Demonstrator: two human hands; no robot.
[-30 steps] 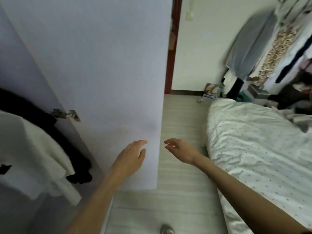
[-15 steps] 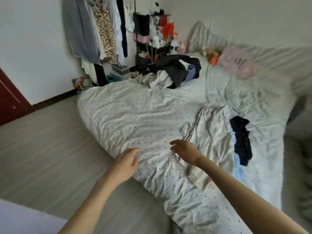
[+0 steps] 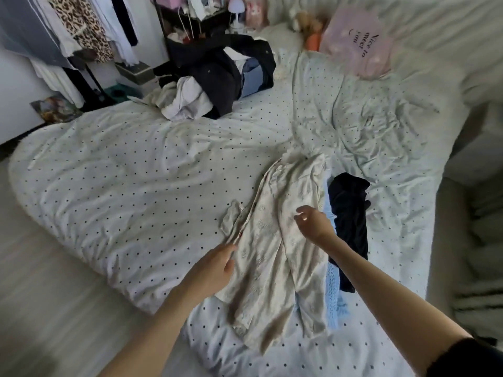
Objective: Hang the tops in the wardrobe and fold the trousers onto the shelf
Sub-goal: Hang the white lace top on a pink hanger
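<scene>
Cream top (image 3: 275, 240) lies crumpled lengthwise on the bed (image 3: 136, 186), a blue knit (image 3: 332, 289) and a dark garment (image 3: 349, 213) just beside it. Looks thin, limp, light (will sag and bunch), so best lifted at collar or shoulders. Left hand (image 3: 215, 268) spread at its edge; right hand (image 3: 313, 221) loosely open above it, holding nothing.

A cream top (image 3: 275, 240) lies spread on the dotted bed (image 3: 136, 186), a black garment (image 3: 349, 210) and a blue one (image 3: 332, 289) just beside it. The left hand (image 3: 212, 270) reaches its edge, fingers relaxed; the right hand (image 3: 313, 223) hovers above, loosely curled. A clothes pile (image 3: 217, 80) lies farther back.
</scene>
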